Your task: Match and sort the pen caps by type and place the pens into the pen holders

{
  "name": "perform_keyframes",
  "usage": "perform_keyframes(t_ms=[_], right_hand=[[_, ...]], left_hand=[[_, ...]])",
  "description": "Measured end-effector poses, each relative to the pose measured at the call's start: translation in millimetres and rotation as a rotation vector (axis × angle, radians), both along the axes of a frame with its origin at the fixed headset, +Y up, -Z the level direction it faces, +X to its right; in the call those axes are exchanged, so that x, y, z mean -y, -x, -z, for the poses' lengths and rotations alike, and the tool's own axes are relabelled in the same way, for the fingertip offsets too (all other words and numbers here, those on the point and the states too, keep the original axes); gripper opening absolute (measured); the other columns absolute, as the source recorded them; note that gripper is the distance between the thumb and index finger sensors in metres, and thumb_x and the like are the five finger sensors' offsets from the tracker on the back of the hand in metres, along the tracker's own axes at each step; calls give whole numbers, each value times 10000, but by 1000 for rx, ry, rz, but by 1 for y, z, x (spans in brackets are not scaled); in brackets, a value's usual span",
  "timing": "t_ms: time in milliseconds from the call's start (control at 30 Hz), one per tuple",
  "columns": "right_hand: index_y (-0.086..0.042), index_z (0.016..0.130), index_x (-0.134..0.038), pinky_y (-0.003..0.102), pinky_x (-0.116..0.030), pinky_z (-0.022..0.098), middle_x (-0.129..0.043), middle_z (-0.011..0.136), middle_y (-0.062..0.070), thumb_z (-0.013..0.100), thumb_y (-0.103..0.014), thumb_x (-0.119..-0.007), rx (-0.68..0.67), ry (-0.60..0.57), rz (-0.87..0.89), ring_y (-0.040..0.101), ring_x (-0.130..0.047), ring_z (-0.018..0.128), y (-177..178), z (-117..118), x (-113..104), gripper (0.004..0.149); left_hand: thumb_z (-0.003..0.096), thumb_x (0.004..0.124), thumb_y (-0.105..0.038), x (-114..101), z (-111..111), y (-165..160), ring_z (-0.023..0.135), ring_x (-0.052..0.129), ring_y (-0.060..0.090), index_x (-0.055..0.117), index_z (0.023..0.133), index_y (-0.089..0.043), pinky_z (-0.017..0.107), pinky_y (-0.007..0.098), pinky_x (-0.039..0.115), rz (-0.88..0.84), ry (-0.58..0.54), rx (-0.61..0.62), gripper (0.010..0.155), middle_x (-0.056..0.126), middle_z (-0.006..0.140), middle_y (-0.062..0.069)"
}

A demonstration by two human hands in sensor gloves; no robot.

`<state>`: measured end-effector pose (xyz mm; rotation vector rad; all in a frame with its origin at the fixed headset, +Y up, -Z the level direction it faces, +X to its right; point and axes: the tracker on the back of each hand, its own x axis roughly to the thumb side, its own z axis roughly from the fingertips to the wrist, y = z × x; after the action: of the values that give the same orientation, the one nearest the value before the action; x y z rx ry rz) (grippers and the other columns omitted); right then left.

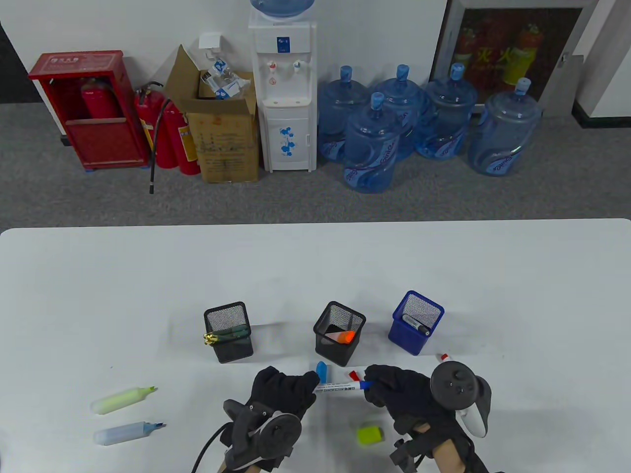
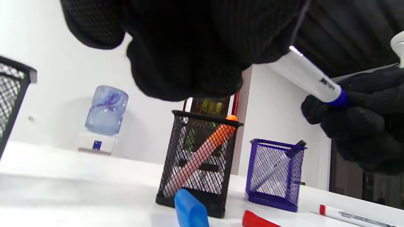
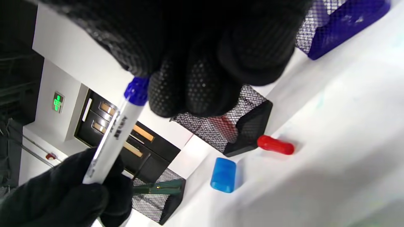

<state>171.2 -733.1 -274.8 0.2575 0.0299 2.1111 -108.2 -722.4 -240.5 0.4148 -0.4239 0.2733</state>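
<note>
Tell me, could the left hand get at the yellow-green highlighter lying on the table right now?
Probably not right away: the left hand grips the white marker together with the right hand. The path to the yellow-green highlighter itself looks unobstructed.

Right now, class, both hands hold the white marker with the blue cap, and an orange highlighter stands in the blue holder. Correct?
Not quite: the orange highlighter leans in the middle black holder, as the left wrist view shows. Both hands, left hand and right hand, do hold the white marker.
</note>
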Motion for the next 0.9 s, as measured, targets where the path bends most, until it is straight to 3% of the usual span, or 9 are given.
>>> perform_keyframes(t_ms=[233,333,433,533,733,900], right_hand=[[-207,809,-863,299,-973,432,-1040,670,-51,380,-380,-820,28,-117,-71,143,-1065,556,-1,-5,-7,465],[-237,812,-865,310,-968,450,-1034,687,-64,376,-386,-832,39,-164,-55,146,-1059,580,-3,-7,-17,462],[-244,816,-866,311,-970,435,-1033,685,-61,380,-389,-834,80,-237,-103,150,-1060,566,-14,-6,-40,460],[-248,824,-860,316,-962,418,-1028,681,-55,381,-394,-838,173,-296,-159,153,-1053,550,-33,-2,-65,467],[-230,865,-819,356,-920,445,-985,725,-29,420,-380,-823,422,-438,-486,187,-1009,590,-67,5,-113,470],[-225,865,-822,369,-919,443,-986,724,-22,417,-376,-828,486,-462,-834,196,-1010,588,-60,19,-108,473]], left_hand=[[403,800,-348,3,1,1,507,1072,238,835,871,-266,652,585,751,-57,62,21,476,1054,684,-3],[416,764,-376,7,3,0,583,1063,241,789,924,-264,663,600,732,-73,128,12,521,1025,761,-4],[410,741,-429,4,5,8,679,1019,266,629,1032,-230,675,599,711,-131,137,-18,663,956,868,13],[414,729,-448,3,7,20,702,998,275,586,1055,-226,671,598,707,-158,129,-55,693,924,898,22],[417,721,-454,7,8,22,695,999,281,616,1045,-243,667,607,703,-69,134,-65,672,935,889,22],[415,722,-455,9,6,15,693,1003,275,622,1041,-256,667,608,704,22,121,-58,665,938,887,13]])
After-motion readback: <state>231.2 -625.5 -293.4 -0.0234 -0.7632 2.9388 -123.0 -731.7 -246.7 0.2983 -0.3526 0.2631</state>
